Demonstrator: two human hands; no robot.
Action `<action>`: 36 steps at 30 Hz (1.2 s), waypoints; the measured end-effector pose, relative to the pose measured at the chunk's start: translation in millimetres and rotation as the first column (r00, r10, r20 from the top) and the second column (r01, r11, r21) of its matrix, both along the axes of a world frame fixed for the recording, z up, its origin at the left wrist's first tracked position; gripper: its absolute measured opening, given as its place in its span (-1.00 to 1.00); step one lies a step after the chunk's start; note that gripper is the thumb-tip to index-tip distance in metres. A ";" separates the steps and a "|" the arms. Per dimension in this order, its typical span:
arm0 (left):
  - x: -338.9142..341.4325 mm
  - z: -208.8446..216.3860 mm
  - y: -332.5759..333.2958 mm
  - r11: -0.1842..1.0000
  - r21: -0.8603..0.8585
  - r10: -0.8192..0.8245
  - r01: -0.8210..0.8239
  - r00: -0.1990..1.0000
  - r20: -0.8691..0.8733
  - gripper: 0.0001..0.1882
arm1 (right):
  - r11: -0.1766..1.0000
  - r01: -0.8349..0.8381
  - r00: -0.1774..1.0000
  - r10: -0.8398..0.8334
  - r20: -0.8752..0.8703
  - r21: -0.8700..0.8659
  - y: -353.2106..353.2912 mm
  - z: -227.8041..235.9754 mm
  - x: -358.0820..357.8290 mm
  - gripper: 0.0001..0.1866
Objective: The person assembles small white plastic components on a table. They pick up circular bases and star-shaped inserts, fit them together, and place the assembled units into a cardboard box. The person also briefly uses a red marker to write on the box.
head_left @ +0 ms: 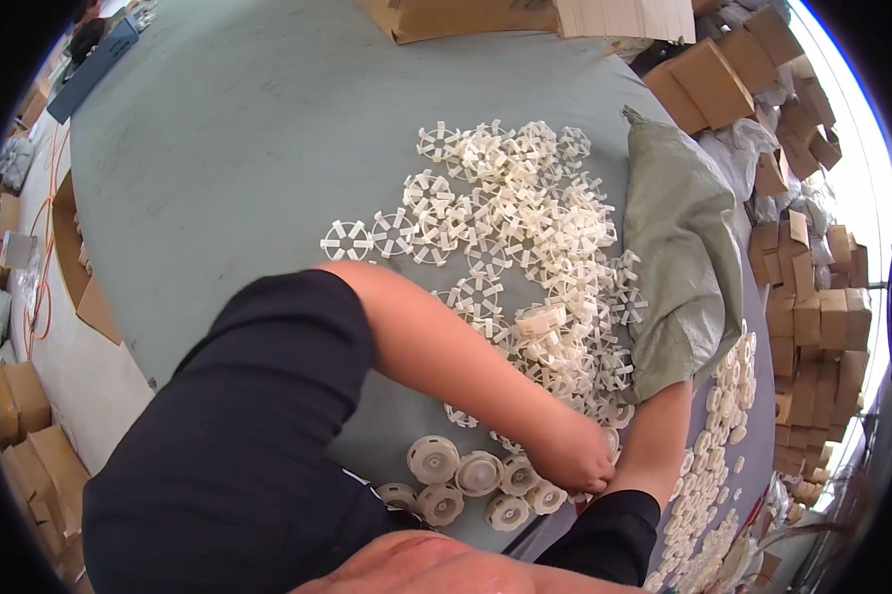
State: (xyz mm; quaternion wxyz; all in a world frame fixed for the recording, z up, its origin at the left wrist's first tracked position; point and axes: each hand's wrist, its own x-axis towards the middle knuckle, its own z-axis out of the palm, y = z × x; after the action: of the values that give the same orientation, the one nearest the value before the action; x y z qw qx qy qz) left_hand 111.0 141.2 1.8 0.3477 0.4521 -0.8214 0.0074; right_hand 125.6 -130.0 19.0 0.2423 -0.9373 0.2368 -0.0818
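Note:
My left hand [582, 460] lies beside my right forearm [654, 436], with its fingers curled and turned down. What they hold, if anything, is hidden. The right forearm runs up to the lower end of a grey-green woven sack [683, 257], and my right hand is out of sight in or under it. Round cream plastic wheel-like parts [479, 474] lie in a small group left of my left hand. Beyond my left forearm spreads a heap of white spoked plastic rings [525, 218]. A thicker cream piece [541, 319] rests on the heap.
The grey-green table top [228, 158] stretches to the left. Many small cream discs [708, 465] cover its right edge. Cardboard [466, 18] lies at the far edge. Stacked cartons [812, 327] stand along the right, with more boxes [55, 465] on the left floor.

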 end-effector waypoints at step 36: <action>111.7 114.3 381.3 0.767 0.299 0.596 -0.569 0.457 -0.660 -0.70 | 0.293 -0.604 0.778 0.012 0.628 0.742 456.8 126.5 -8.4 -0.71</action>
State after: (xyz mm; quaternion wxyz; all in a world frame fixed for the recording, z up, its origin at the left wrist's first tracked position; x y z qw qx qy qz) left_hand 222.8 522.5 116.1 0.6098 0.6751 -0.4098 -0.0675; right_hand 117.1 326.8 145.4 0.7872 -0.6024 -0.0285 -0.1286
